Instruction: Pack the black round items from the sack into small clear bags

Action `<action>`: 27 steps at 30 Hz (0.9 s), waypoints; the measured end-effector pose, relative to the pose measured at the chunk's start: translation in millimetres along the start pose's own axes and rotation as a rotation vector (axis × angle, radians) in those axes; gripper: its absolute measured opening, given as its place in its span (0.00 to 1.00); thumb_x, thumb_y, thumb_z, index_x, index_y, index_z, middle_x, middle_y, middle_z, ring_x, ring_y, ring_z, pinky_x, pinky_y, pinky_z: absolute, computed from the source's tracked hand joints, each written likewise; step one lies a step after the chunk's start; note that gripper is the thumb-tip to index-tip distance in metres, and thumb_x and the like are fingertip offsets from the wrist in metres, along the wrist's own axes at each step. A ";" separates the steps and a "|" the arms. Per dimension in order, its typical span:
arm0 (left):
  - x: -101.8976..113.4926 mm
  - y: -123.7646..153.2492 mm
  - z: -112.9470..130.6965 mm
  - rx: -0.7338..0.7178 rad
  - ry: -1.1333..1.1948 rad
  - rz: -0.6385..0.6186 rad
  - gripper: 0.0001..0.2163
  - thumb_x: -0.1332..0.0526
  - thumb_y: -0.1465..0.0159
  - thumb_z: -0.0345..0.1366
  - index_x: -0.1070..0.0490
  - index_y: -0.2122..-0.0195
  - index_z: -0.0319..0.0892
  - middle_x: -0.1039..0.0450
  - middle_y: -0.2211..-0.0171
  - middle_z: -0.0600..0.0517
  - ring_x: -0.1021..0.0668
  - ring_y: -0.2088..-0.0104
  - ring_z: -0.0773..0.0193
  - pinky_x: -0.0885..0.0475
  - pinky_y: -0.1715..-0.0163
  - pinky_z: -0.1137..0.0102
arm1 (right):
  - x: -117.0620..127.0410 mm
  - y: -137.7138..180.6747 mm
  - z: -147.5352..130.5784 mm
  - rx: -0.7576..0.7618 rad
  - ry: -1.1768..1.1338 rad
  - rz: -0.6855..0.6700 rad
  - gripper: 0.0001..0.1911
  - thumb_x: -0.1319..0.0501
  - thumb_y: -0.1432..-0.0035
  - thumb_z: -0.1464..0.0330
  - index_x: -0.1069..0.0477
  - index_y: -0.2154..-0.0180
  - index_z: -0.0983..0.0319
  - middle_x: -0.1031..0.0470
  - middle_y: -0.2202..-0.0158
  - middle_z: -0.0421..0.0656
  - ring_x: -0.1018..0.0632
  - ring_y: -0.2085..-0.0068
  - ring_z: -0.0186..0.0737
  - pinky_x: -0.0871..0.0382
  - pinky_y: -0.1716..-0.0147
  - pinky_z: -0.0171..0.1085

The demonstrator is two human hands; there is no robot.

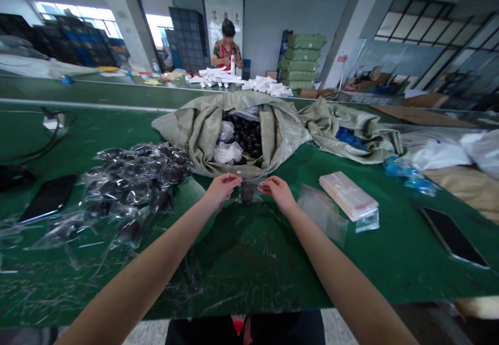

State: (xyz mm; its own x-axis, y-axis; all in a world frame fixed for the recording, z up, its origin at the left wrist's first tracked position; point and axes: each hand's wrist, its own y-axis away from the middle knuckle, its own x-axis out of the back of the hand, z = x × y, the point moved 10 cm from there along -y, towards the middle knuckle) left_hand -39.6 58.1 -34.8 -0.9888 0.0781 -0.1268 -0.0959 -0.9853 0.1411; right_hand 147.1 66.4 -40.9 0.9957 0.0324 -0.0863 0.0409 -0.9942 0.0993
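Note:
Between my two hands is a clear plastic bag [247,193] with a dark round piece inside. My left hand [223,189] pinches its left side, and my right hand [277,191] pinches the right side. Just beyond lies an open woven sack [202,137], holding many black rounded pieces [247,137] and some crumpled clear plastic [227,151]. To the left of my left hand spreads a pile of bagged dark pieces [132,178]. Right of my right hand are loose flat clear bags [322,212] and a stack of new plastic bags [348,195].
Phones lie at the left [49,198] and right [454,236] of the green table [249,272]. A second woven sack [354,132] rests at the back right. Across the table, a person [227,51] handles white boxes [222,78]. A cable [50,132] runs at far left.

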 end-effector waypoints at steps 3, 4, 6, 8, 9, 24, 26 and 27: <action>0.6 0.2 1.5 -0.023 -0.017 0.003 0.20 0.30 0.51 0.48 0.33 0.67 0.40 0.31 0.74 0.57 0.44 0.87 0.81 0.55 0.89 0.80 | -2.8 -0.4 2.0 -0.001 -0.025 -0.007 0.05 0.39 0.51 0.66 0.35 0.72 0.60 0.21 0.69 0.42 0.20 0.66 0.36 0.28 0.65 0.34; 0.4 0.4 2.3 -0.029 -0.025 0.004 0.19 0.30 0.51 0.48 0.33 0.67 0.40 0.31 0.74 0.57 0.44 0.87 0.81 0.55 0.89 0.80 | -3.8 0.0 1.6 0.009 -0.021 -0.012 0.07 0.38 0.50 0.64 0.33 0.71 0.60 0.20 0.68 0.42 0.20 0.65 0.37 0.28 0.65 0.34; 0.0 1.3 4.5 -0.037 -0.044 0.010 0.19 0.31 0.51 0.48 0.33 0.67 0.41 0.30 0.74 0.58 0.44 0.87 0.81 0.55 0.89 0.79 | -4.9 1.4 -1.8 0.056 0.023 -0.015 0.11 0.37 0.49 0.60 0.31 0.68 0.60 0.20 0.66 0.43 0.20 0.64 0.38 0.28 0.66 0.35; -1.0 2.7 7.0 -0.043 -0.064 0.016 0.18 0.31 0.51 0.47 0.33 0.67 0.41 0.30 0.74 0.57 0.44 0.87 0.80 0.55 0.89 0.79 | -4.5 3.2 -7.5 0.128 0.084 -0.009 0.14 0.37 0.49 0.56 0.29 0.68 0.60 0.20 0.66 0.43 0.20 0.63 0.39 0.28 0.65 0.35; -1.6 3.4 8.3 -0.047 -0.071 0.019 0.18 0.31 0.51 0.47 0.32 0.67 0.41 0.29 0.74 0.57 0.44 0.87 0.80 0.55 0.89 0.79 | -4.3 4.1 -10.1 0.161 0.105 -0.005 0.14 0.37 0.48 0.56 0.29 0.69 0.60 0.20 0.67 0.43 0.20 0.63 0.39 0.28 0.64 0.35; -24.0 29.0 74.6 -0.635 -0.903 0.268 0.11 0.41 0.38 0.42 0.24 0.59 0.43 0.24 0.56 0.46 0.24 0.54 0.57 0.30 0.56 0.66 | 1.5 1.0 -11.1 0.240 0.095 0.008 0.12 0.39 0.45 0.59 0.26 0.66 0.60 0.21 0.68 0.42 0.21 0.65 0.39 0.28 0.62 0.36; -56.8 31.3 73.4 -0.712 -1.074 0.098 0.13 0.45 0.35 0.40 0.24 0.55 0.45 0.25 0.51 0.46 0.24 0.52 0.57 0.31 0.54 0.67 | 1.6 0.4 -10.9 0.253 0.111 -0.003 0.12 0.39 0.45 0.59 0.25 0.66 0.61 0.21 0.68 0.42 0.22 0.65 0.38 0.28 0.62 0.36; -70.1 31.2 70.4 -0.729 -1.138 0.026 0.15 0.46 0.34 0.40 0.24 0.52 0.46 0.25 0.49 0.47 0.24 0.52 0.57 0.31 0.55 0.67 | 1.2 0.4 -11.4 0.263 0.120 -0.013 0.12 0.40 0.45 0.59 0.25 0.65 0.61 0.21 0.67 0.42 0.22 0.65 0.38 0.28 0.62 0.35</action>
State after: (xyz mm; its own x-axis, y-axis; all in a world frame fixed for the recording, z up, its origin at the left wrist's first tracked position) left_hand 18.7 32.6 47.7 -0.5684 -0.2103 0.7954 -0.3460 -0.8160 -0.4631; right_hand 149.2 67.2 -29.7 0.9986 0.0416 0.0340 0.0466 -0.9855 -0.1632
